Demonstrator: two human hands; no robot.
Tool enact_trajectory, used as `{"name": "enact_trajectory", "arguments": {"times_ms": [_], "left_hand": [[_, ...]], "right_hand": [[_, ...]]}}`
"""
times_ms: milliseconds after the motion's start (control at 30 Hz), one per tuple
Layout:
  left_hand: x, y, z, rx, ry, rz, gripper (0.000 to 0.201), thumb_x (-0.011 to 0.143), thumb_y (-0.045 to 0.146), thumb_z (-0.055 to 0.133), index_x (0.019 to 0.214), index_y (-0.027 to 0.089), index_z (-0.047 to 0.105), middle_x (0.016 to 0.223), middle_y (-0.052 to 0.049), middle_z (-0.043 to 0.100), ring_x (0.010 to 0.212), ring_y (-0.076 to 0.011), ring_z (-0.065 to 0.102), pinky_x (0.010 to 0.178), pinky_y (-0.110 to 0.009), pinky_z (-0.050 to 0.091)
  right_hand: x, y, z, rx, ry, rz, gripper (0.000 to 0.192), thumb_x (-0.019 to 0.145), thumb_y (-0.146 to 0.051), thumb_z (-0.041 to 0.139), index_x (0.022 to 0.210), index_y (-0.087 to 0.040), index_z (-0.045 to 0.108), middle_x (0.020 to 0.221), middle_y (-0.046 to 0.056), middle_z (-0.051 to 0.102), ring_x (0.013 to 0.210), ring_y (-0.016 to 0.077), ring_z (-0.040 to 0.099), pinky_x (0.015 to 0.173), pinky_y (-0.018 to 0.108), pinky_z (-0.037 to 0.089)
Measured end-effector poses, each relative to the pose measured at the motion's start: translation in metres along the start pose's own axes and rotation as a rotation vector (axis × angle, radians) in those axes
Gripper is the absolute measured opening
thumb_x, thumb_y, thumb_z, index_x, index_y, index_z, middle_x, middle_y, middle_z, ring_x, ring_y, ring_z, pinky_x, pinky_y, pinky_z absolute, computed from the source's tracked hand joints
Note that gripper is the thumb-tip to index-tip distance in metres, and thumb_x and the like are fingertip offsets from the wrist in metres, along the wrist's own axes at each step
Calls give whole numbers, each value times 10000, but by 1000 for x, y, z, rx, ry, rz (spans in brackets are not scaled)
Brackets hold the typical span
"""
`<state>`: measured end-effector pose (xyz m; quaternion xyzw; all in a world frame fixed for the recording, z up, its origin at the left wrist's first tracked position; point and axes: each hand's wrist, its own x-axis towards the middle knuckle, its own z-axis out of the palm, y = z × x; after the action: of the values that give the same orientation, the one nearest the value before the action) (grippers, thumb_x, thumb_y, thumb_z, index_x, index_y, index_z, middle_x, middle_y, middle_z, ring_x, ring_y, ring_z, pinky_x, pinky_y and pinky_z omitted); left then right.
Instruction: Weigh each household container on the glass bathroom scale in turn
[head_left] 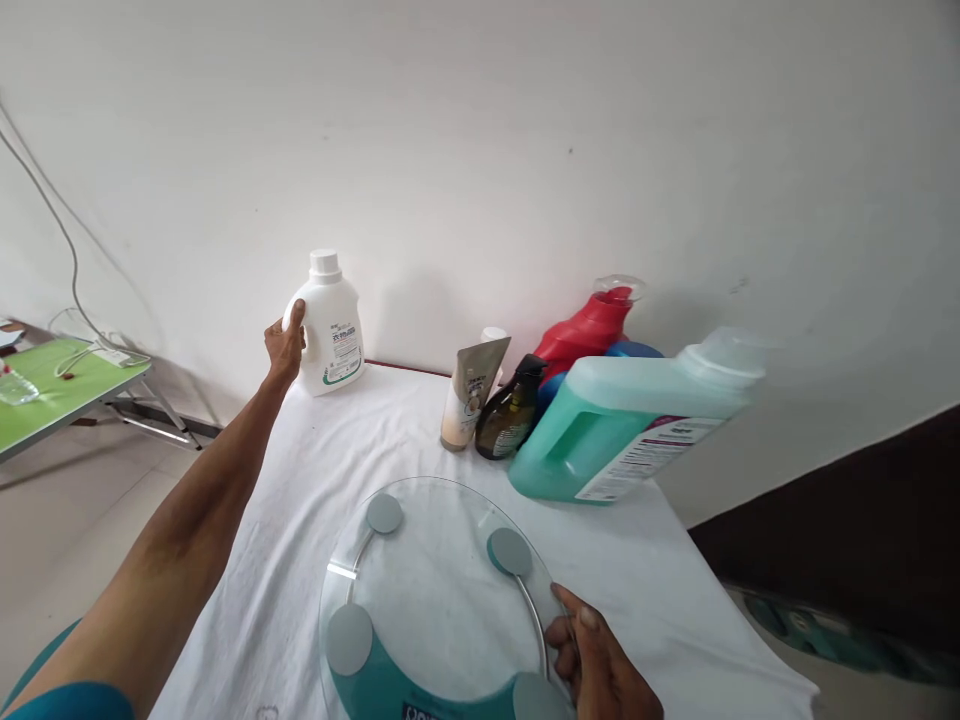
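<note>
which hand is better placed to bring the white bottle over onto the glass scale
Left. The left hand already grips the white bottle by its handle at the table's far edge, while the right hand is down at the near rim of the glass scale, touching it.

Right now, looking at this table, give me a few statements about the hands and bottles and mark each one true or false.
1. The left hand is wrapped around the handle of the white bottle. True.
2. The white bottle lies on its side. False: it stands upright at the far edge of the table.
3. The right hand touches the rim of the round glass scale. True.
4. The teal jug sits on the scale. False: it is beyond the scale on the white cloth, tilted, not on the glass.
5. The red bottle stands in front of the teal jug. False: it is behind it, by the wall.
</note>
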<state>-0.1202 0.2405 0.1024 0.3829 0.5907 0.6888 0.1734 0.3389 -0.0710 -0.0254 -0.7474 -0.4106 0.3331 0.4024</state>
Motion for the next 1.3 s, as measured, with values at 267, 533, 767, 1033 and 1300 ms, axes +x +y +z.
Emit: {"name": "enact_trajectory", "arguments": {"times_ms": [267, 533, 767, 1033, 1300], "left_hand": [[-94, 29, 10, 272, 14, 617, 838, 844, 697, 888, 1418, 178, 568, 1486, -230, 616, 1389, -383, 610, 1217, -585, 504], [-212, 23, 100, 274, -786, 291, 621, 715, 304, 1022, 1240, 187, 711, 1282, -143, 785, 1162, -323, 754, 1010, -478, 635], [-223, 20, 118, 296, -720, -31, 417, 721, 209, 995, 1088, 179, 798, 1130, -111, 868, 1061, -327, 813, 909, -410, 635], [-221, 18, 119, 285, -657, -64, 416, 659, 220, 1040, 1024, 157, 850, 1163, -139, 881, 1130, -346, 829, 945, -414, 650], [-216, 40, 55, 121, -689, -144, 389, 675, 313, 1043, 951, 106, 862, 1004, -152, 879, 887, -314, 835, 712, -390, 674]], "right_hand": [[-1, -8, 6, 37, -1, -175, 910, 949, -963, 337, 1129, -214, 821, 755, 42, 738, 651, 245, 655, 674, 377, 538], [-7, -17, 6, 44, 7, -231, 845, 975, -915, 301, 1058, -224, 780, 726, 33, 722, 644, 241, 653, 683, 371, 535], [-9, -22, 5, 47, -4, -294, 764, 1012, -895, 282, 938, -271, 716, 716, 40, 737, 627, 248, 669, 695, 382, 531], [-11, -24, 5, 36, -19, -286, 796, 1040, -877, 232, 1007, -247, 718, 764, 68, 757, 666, 258, 688, 737, 392, 529], [-8, -22, 10, 44, 5, -314, 730, 1028, -867, 248, 863, -279, 648, 743, 90, 740, 670, 264, 682, 745, 410, 506]]}}
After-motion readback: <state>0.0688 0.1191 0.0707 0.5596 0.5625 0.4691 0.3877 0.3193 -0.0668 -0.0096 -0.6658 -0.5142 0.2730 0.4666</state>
